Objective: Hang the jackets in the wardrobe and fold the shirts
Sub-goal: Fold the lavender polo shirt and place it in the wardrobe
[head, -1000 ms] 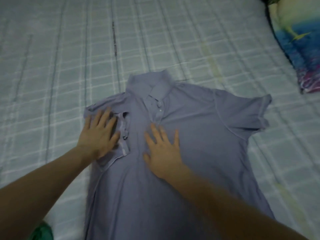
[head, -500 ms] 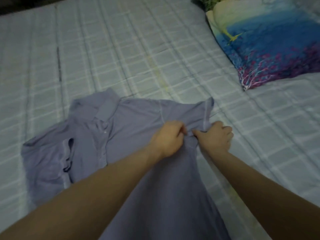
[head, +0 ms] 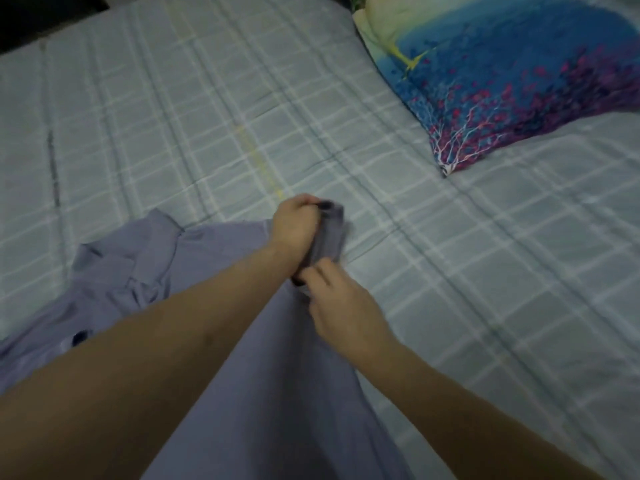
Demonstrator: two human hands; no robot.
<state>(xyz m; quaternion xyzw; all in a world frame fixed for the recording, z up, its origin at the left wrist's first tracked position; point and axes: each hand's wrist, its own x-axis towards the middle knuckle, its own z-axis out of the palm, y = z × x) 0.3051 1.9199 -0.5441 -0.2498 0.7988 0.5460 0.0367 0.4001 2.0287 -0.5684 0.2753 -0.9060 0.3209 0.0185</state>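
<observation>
A lavender short-sleeved polo shirt (head: 145, 282) lies face up on the bed, collar toward the far side. Its left sleeve is folded in over the chest. My left hand (head: 294, 226) reaches across the shirt and grips the right sleeve (head: 330, 237), lifting it off the bed. Just below it, my right hand (head: 341, 306) pinches the same sleeve near the armpit seam. My forearms hide much of the shirt's body.
The bed is covered with a pale green checked sheet (head: 207, 116). A pillow (head: 502, 77) printed in blue, pink and purple lies at the far right. A dark gap shows beyond the bed's far left corner (head: 41, 12).
Both hands left the chest, moved to the right sleeve and took hold of it. Since half a second ago the sleeve has been gathered and raised. The view swung right.
</observation>
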